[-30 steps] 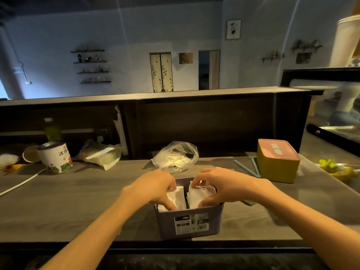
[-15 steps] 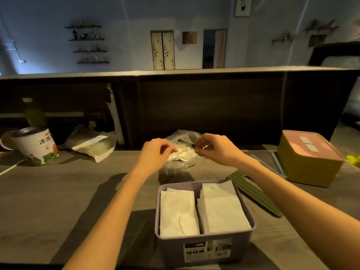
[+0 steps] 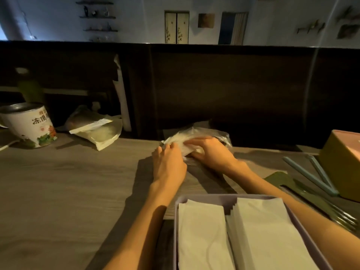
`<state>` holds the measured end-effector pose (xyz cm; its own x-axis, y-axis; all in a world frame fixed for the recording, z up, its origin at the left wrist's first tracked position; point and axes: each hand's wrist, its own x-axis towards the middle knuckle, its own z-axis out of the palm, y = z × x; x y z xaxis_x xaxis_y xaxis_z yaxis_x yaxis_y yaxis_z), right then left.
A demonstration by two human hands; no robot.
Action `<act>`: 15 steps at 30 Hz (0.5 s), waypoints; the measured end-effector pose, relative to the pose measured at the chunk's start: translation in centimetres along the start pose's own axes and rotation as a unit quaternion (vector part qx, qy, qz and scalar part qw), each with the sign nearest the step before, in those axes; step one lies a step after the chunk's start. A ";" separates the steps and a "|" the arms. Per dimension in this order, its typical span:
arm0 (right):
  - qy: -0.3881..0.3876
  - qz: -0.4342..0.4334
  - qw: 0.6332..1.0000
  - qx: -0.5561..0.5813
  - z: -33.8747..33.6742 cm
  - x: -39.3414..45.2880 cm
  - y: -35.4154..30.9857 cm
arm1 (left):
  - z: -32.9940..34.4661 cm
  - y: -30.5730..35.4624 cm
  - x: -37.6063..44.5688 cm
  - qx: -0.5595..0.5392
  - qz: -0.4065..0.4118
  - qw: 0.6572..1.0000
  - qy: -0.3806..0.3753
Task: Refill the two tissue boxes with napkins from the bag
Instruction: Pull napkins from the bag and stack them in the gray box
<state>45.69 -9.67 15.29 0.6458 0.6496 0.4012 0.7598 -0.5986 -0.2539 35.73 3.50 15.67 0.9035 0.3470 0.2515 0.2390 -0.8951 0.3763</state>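
Head view: both hands have been moved off the near purple box and out to the clear plastic bag at the far edge of the counter, where they were only arriving half a second ago. The right hand is laid over the bag with its fingers stretched leftward across the white napkins inside; whether the thumb is curled under the plastic cannot be told. The left hand is set against the bag's left end with fingers bent at the film, but a firm grip is not plainly shown. From this it is judged that a fresh bundle of napkins is being fetched.

Both forearms are extended forward from the near edge, the left one passing just left of the purple tissue box, the right one crossing over its far right corner.

That box, nearest the camera, is seen holding two white napkin stacks side by side, so its refill is judged largely done. The yellow tissue box with a pink lid stands closed at the far right, well apart from the bag, and is judged still to be filled. Two pale blue sticks and a green mat lie between the boxes; a printed tin stands far left.
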 end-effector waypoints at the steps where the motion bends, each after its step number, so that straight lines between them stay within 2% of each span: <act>1: 0.017 -0.007 1.000 -0.009 0.4 0.1 0.0 | 0.1 -0.1 0.1 -0.011 -0.005 1.000 0.003; 5: 0.083 -0.031 0.996 0.002 0.6 -0.2 -0.3 | -0.4 -0.6 0.2 -0.041 -0.014 0.999 0.026; 9: 0.161 -0.001 0.986 0.040 -1.1 -1.8 -0.5 | -0.2 -1.3 0.6 -0.144 -0.020 0.988 0.060; 12: 0.203 0.057 0.969 0.133 -3.2 -3.5 -1.1 | -0.3 -1.1 0.8 -0.211 -0.020 0.975 0.062; 15: 0.197 0.139 0.942 0.236 -4.8 -4.9 -1.5 | -0.8 -0.1 0.3 -0.257 -0.011 0.966 0.028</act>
<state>41.03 -14.23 17.90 0.8170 0.2188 0.5335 0.5746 -0.3852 -0.7221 35.67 3.90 16.41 0.8762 0.3916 0.2808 0.0366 -0.6351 0.7715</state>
